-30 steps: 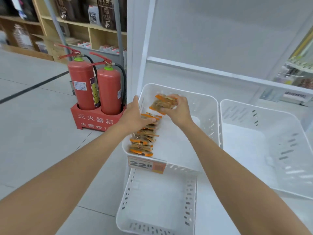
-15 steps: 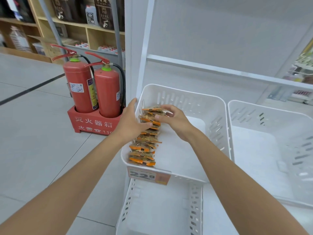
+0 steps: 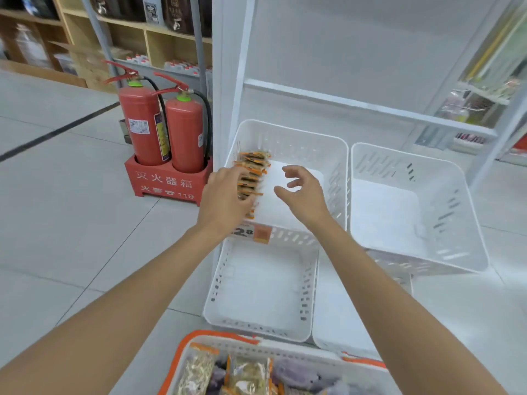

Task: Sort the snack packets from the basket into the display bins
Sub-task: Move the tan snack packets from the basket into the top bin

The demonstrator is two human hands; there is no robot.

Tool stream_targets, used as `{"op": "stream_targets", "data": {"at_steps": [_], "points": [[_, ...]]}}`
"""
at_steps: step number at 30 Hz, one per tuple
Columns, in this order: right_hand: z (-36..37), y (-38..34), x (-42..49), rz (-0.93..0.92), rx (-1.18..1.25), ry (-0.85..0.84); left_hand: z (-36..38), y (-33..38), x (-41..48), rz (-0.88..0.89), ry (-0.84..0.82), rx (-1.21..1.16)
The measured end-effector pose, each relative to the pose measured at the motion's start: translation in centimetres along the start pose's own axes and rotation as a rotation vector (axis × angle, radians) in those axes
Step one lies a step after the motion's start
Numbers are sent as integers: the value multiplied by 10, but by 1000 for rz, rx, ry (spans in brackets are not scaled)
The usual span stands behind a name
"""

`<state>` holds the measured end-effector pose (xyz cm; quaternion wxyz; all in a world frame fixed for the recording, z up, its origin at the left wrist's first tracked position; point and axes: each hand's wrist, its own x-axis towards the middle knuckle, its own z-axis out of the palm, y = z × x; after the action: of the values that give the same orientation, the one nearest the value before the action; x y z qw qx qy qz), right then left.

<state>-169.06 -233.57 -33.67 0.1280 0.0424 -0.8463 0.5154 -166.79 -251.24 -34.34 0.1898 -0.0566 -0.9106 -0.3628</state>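
We see the row of snack packets (image 3: 252,173) standing on edge along the left wall of the far left display bin (image 3: 288,135). They are packed face to face, most likely so that they stay upright and leave the bin's bare floor on their right for more stock. The left grip (image 3: 225,195) lies against the near end of that row, fingers pressed onto the packets and not wrapped round any that we can see. We judge it is bracing the row so that it does not topple toward us. The right grip (image 3: 305,192) hovers over the bare floor just right of the row, fingers loosely spread and curved, holding nothing.

The basket (image 3: 216,333) with the orange rim sits nearest us, below both arms, with more packets (image 3: 248,374) inside, handy for the next pick. The bin to the right (image 3: 405,161) and the lower bin (image 3: 216,283) show no packets, so we judge the sorting is at an early stage.
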Motion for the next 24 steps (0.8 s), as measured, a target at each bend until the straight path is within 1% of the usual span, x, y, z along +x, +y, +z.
{"op": "stream_targets", "data": {"at_steps": [4, 6, 7, 9, 11, 12, 13, 14, 15, 17, 20, 22, 24], "points": [[-17, 3, -96, -77, -60, 15, 7, 13, -84, -1, -132, -157], [-22, 22, -144, -27, -113, -47, 15, 6, -129, -33, -238, -153], [-24, 35, -167, 19, -146, -114, 19, 0, -149, -66, -290, -158], [-24, 64, -212, 173, -197, -310, 25, -13, -187, -160, -377, -196], [-24, 91, -252, 375, -155, -490, 28, -26, -220, -250, -435, -240], [-25, 105, -270, 423, -180, -571, 30, -31, -235, -280, -457, -243], [-27, 121, -285, 404, -302, -622, 32, -35, -247, -295, -479, -231], [-30, 137, -296, 402, -408, -639, 35, -38, -256, -299, -498, -219], [-35, 153, -307, 407, -514, -608, 38, -39, -263, -299, -513, -216], [-49, 178, -324, 431, -637, -561, 45, -38, -271, -293, -531, -223], [-59, 200, -341, 425, -789, -662, 54, -30, -279, -266, -576, -235], [-64, 202, -346, 465, -713, -597, 60, -24, -284, -252, -629, -233], [-70, 202, -344, 514, -571, -482, 66, -16, -289, -242, -691, -203]]}}
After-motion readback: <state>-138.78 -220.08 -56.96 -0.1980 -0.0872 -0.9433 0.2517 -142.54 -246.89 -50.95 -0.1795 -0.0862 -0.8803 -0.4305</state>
